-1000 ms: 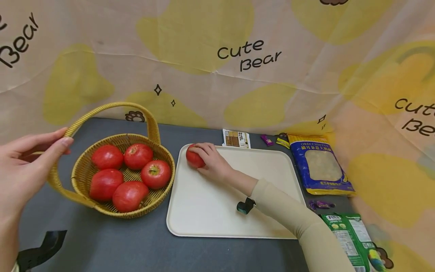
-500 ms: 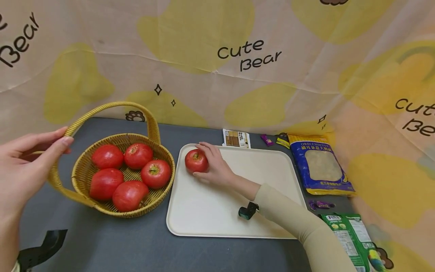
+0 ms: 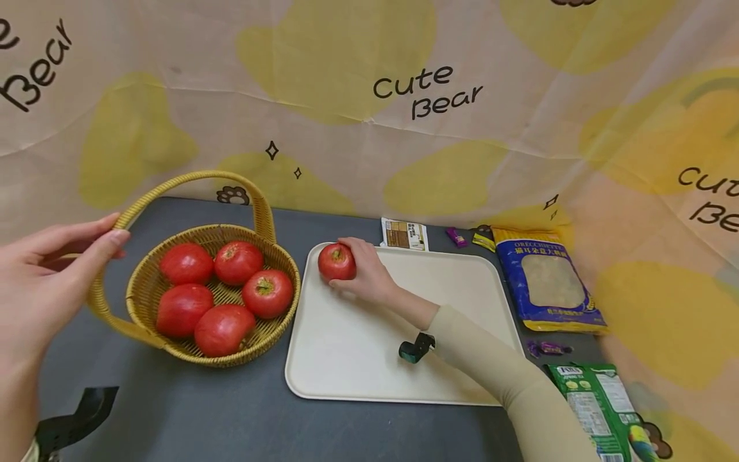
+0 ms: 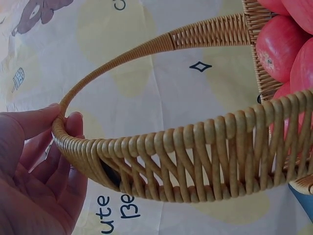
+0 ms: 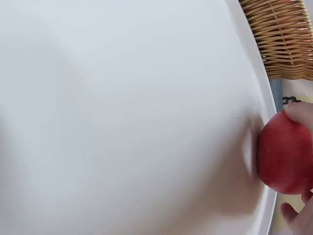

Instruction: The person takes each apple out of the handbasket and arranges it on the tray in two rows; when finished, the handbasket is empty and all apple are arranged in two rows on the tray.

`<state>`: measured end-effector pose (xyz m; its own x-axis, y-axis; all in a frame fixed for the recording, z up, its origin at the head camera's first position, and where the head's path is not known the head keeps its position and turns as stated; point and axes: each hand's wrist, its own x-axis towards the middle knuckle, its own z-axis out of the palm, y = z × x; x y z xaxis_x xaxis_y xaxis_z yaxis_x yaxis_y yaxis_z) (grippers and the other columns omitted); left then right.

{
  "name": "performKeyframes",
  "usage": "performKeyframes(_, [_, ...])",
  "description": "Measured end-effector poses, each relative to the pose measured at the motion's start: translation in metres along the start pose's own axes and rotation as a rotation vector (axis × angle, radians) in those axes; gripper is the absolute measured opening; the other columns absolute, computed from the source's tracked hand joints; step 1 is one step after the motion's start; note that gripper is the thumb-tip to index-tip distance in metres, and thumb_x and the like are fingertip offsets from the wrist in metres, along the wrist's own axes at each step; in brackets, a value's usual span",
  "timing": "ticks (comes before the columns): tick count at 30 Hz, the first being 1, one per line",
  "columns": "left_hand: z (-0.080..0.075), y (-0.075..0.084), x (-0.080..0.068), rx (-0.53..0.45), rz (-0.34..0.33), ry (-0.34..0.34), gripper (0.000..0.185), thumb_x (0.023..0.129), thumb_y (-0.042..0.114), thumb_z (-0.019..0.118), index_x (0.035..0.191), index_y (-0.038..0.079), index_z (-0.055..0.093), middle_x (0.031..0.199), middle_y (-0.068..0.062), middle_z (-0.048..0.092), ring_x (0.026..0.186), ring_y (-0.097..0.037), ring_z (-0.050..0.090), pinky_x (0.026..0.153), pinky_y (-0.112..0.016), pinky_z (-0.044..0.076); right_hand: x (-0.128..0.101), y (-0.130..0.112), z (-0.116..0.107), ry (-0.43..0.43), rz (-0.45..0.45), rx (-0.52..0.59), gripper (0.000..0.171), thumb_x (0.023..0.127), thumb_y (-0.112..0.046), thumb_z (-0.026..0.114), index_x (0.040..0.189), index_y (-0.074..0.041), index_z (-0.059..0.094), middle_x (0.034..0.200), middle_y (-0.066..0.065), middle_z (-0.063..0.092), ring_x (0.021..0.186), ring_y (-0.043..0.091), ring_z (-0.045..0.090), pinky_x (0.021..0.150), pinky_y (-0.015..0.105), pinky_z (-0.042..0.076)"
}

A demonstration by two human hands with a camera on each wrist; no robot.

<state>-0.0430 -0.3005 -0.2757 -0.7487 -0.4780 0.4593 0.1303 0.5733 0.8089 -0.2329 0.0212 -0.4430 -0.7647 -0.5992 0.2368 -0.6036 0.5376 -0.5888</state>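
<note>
My left hand (image 3: 60, 273) pinches the arched handle (image 3: 196, 176) of a yellow wicker basket (image 3: 138, 301), thumb on the near side. The left wrist view shows that grip at the top of the handle (image 4: 132, 56). Several red apples (image 3: 187, 263) lie inside the basket. Over the far left corner of a white tray (image 3: 369, 366), my right hand (image 3: 372, 273) grips one red apple (image 3: 336, 262), fingers and thumb around its right side. In the right wrist view the apple (image 5: 286, 154) is beside the tray rim, above a shadow; whether it touches the tray I cannot tell.
Behind the tray lie a white packet (image 3: 404, 235), a purple candy (image 3: 456, 237) and a yellow one (image 3: 484, 241). Right of it are a blue and yellow pasta bag (image 3: 545, 282), another purple candy (image 3: 548, 348) and a green package (image 3: 600, 404). A printed cloth (image 3: 323, 83) hangs behind.
The right hand has turned the apple, bringing its stem end into view, and stays at the tray's far left corner. The left hand keeps its hold on the handle. The view has shifted slightly.
</note>
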Motion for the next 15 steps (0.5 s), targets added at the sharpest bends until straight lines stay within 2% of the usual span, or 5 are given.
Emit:
performKeyframes(4, [0.000,0.001,0.000,-0.005,0.003,0.003,0.030,0.084,-0.004,0.073,0.112,0.005,0.073,0.077,0.028,0.065,0.065,0.011,0.060,0.059,-0.001,0.042,0.009,-0.011,-0.009,0.032,-0.042,0.009,0.075,0.078,-0.033,0.083,0.140,-0.012,0.046,0.144,0.007,0.043,0.133,0.021,0.034,0.101,0.039,0.044])
performKeyframes(8, [0.000,0.001,0.000,-0.005,0.002,0.002,0.030,0.084,-0.004,0.072,0.112,0.007,0.074,0.076,0.028,0.065,0.065,0.011,0.060,0.058,-0.001,0.042,0.023,-0.034,-0.019,0.029,-0.178,0.084,0.067,0.079,-0.031,0.082,0.137,-0.013,0.052,0.143,0.006,0.046,0.134,0.018,0.035,0.106,0.037,0.038])
performKeyframes(11, [-0.001,0.000,0.001,-0.012,0.007,-0.008,0.031,0.084,-0.004,0.072,0.111,0.010,0.074,0.076,0.028,0.065,0.065,0.011,0.060,0.058,-0.001,0.042,0.034,-0.055,-0.024,-0.099,-0.272,0.161,0.065,0.081,-0.028,0.081,0.137,-0.012,0.052,0.143,0.005,0.045,0.133,0.014,0.037,0.103,0.032,0.041])
performKeyframes(15, [-0.003,-0.002,0.004,-0.057,0.028,-0.062,0.035,0.084,-0.006,0.071,0.105,0.022,0.075,0.077,0.027,0.067,0.065,0.011,0.061,0.057,-0.002,0.043,0.050,-0.079,-0.022,-0.383,-0.321,0.172,0.065,0.083,-0.029,0.079,0.138,-0.012,0.051,0.143,0.002,0.043,0.131,0.008,0.037,0.098,0.024,0.044])
